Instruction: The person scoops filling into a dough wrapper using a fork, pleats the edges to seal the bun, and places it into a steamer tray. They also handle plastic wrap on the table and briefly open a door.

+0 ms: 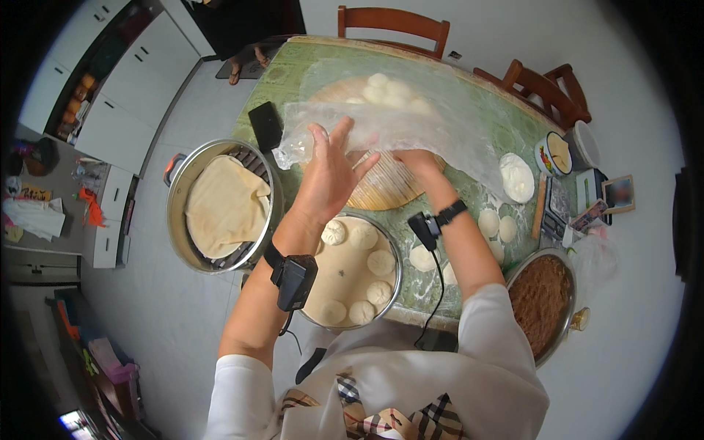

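Note:
My left hand (334,170) is spread with its fingers apart, against the near edge of a clear plastic sheet (385,124). Farther right, my right hand (418,164) reaches under that edge; its fingertips are partly hidden, so its grip is unclear. Beneath the sheet lies a round slatted mat (385,184), its near part uncovered. Pale dough pieces (390,91) show through the plastic on its far side. Nearest my body, a round steamer tray (344,275) holds several pleated buns (379,263) around its rim.
A steamer pot (175,220) lined with cloth (225,206) stands left, beside a black phone (265,126). Flattened dough rounds (488,223), a flour bowl (517,177), a rolling pin (539,206), a scale (554,220) and a bowl of brown filling (542,305) are right. Someone's feet (235,71) show beyond.

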Motion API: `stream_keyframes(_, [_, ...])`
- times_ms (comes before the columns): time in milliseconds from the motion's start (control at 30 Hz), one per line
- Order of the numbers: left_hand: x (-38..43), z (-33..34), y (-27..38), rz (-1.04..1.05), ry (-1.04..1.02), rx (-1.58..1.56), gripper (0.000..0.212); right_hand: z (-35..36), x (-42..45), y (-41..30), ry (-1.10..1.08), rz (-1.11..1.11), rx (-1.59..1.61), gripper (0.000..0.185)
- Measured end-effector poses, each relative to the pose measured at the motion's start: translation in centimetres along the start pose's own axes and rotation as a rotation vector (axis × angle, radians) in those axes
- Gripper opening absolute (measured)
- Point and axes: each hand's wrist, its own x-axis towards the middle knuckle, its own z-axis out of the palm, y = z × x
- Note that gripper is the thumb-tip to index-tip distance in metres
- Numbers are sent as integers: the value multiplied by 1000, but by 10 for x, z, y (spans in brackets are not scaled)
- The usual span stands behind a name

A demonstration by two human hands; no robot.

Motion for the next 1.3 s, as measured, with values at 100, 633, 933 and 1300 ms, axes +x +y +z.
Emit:
stream_keyframes(100, [6,1,7,-20,10,-49,97,18,13,-1,28,-51,-209,34])
stream_keyframes(633, [6,-24,18,8,2,-91,98,58,49,16,-92,38,9,35])
stream_keyframes(933, [1,-28,14,-17,37,-84,92,74,50,25,-166,91,374,37])
stream_keyframes(1300, [-18,-30,3,-80,40,-91,102,75,27,26,-382,173,963,40])
